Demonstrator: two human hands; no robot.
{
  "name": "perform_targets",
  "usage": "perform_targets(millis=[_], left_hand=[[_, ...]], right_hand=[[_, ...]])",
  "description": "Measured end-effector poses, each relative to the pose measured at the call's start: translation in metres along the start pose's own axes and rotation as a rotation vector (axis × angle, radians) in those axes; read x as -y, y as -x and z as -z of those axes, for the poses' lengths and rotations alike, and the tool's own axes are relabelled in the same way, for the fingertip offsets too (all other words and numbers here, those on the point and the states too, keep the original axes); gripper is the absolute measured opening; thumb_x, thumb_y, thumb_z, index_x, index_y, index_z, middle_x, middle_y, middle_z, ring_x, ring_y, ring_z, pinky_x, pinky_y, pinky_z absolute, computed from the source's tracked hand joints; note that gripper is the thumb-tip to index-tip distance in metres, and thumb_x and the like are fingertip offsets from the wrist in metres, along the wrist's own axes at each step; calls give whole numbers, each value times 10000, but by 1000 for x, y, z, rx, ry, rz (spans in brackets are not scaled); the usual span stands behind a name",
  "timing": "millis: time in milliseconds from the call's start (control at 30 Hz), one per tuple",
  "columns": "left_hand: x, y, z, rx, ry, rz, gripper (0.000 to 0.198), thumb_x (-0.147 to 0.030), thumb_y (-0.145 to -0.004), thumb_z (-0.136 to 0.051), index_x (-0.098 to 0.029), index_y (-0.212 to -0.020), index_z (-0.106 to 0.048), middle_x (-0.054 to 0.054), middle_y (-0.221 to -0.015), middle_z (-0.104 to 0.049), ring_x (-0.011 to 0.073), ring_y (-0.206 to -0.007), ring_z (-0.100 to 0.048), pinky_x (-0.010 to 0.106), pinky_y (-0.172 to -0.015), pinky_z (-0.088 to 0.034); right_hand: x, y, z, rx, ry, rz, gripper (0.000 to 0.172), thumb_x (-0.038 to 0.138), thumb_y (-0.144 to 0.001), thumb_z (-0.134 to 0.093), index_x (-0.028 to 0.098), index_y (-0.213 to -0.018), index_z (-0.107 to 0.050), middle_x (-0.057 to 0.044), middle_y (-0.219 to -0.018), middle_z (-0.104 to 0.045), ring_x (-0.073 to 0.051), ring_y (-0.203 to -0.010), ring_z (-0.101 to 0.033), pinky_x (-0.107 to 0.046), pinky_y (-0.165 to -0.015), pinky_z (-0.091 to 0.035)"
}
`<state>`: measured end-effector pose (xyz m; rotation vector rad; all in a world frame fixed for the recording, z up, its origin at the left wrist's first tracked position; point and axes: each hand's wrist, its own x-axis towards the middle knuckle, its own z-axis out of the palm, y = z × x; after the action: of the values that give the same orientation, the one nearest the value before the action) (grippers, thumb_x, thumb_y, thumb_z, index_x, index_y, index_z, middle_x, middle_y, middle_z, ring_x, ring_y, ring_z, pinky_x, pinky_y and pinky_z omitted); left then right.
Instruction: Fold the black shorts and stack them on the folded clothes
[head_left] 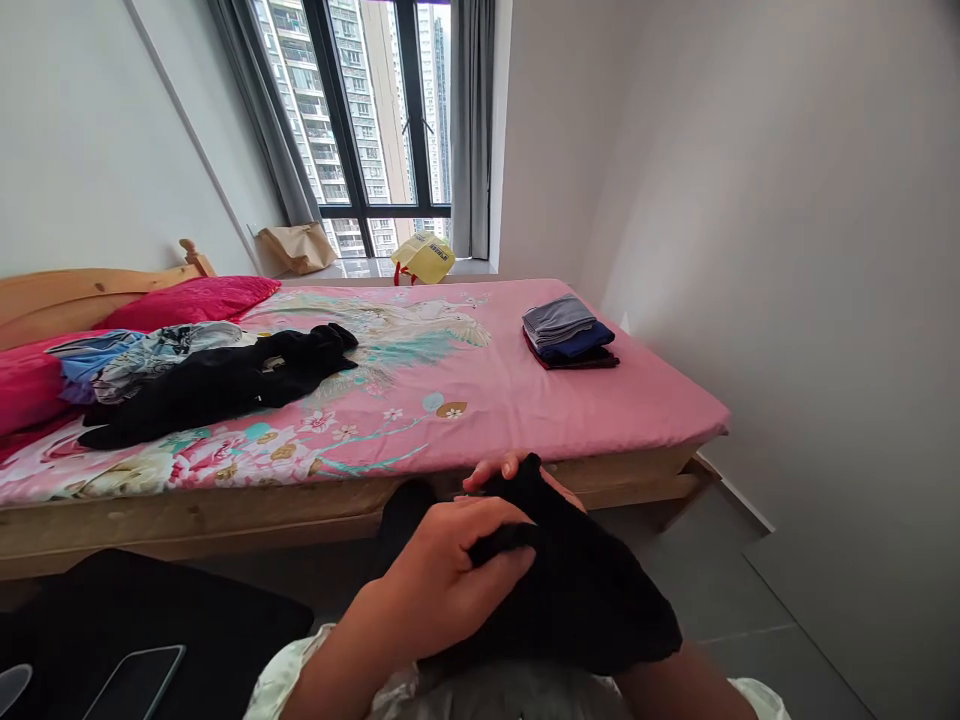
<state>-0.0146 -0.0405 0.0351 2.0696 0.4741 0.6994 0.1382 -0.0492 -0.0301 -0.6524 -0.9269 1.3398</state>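
A black garment (585,590) lies bunched close in front of me, below the bed's edge. My left hand (442,575) grips its upper fold, fingers curled over the cloth. My right hand (501,470) is mostly hidden under the garment; only its fingertips show at the top, holding the cloth from behind. The bed (525,400) with its pink flowered sheet stands just beyond.
On the bed lie a black clothes pile (225,385), patterned clothes (142,355), red pillows (187,300) and a folded stack of clothes (568,333). A yellow bag (425,258) and a brown bag (300,247) sit on the window sill. A phone (135,682) lies at lower left.
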Motion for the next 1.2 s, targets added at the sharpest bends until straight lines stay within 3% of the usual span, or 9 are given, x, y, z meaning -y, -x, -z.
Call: perform_targets(millis=[67, 167, 300, 467, 600, 700, 867, 1100, 1200], left_hand=[[5, 7, 8, -103, -249, -109, 199, -261, -828, -602, -235, -984, -724, 90, -1061, -654, 233, -1049, -576, 376, -958, -460], [14, 10, 12, -76, -291, -167, 186, -236, -801, -650, -255, -967, -733, 101, -1361, -502, 280, -1267, -449, 440, -1065, -384], [25, 7, 13, 77, -80, -167, 135, -259, -801, -665, -223, -907, -741, 96, -1194, -604, 252, -1170, -523, 393, -1028, -420], [32, 4, 24, -107, -40, -54, 146, -289, -826, -637, -211, -908, -729, 60, -980, -620, 185, -952, -571, 308, -882, -466], [27, 1, 37, -158, -61, -49, 163, -303, -851, -601, -199, -907, -714, 52, -953, -621, 180, -930, -568, 295, -847, -462], [20, -2, 43, -159, -87, -106, 155, -284, -859, -595, -196, -916, -709, 48, -951, -620, 177, -935, -566, 279, -827, -462], [13, -3, 54, -141, -143, -183, 142, -236, -858, -607, -214, -943, -717, 48, -962, -633, 171, -926, -577, 273, -800, -472], [23, -7, 59, -285, -32, -211, 144, -229, -819, -664, -228, -939, -744, 44, -927, -660, 160, -866, -612, 267, -746, -486], [23, -16, 57, -341, 14, -234, 159, -262, -789, -703, -226, -933, -759, 48, -869, -663, 162, -818, -609, 268, -698, -484]], right_hand=[[1, 7, -3, 21, 26, -27, 333, 571, -822, -520, 256, -912, -577, -46, -1063, -645, -234, -1115, -580, -399, -937, -480], [2, 12, -8, 28, -11, -66, 431, 462, -786, -611, 312, -1185, -550, -24, -1204, -612, -217, -1171, -561, -385, -1001, -447], [13, 16, -8, 72, -67, -78, 706, 383, -708, -714, 319, -1355, -439, -45, -1344, -532, -206, -1253, -503, -365, -1066, -385], [73, 28, 9, 169, 385, -3, 419, 516, -836, -565, 262, -1168, -603, -66, -1406, -470, -247, -1317, -431, -415, -1058, -379], [118, 34, 11, 280, 1093, 96, 407, 436, -734, -725, 285, -1108, -671, -63, -1387, -484, -276, -1284, -453, -422, -1063, -376], [129, 31, 6, 352, 1414, 218, 409, 419, -702, -759, 289, -1085, -691, -74, -1335, -528, -291, -1222, -504, -438, -1004, -438], [130, 21, 5, 557, 1699, 324, 348, 526, -765, -684, 180, -801, -706, -117, -1349, -516, -310, -1292, -445, -463, -1061, -398], [153, 10, 8, 449, 1797, 361, 397, 506, -882, -548, 177, -698, -674, -84, -1165, -645, -258, -1240, -507, -407, -1043, -420], [162, 10, 3, 397, 1686, 349, 343, 470, -880, -564, 184, -754, -704, -88, -1131, -651, -213, -1060, -613, -320, -873, -519]])
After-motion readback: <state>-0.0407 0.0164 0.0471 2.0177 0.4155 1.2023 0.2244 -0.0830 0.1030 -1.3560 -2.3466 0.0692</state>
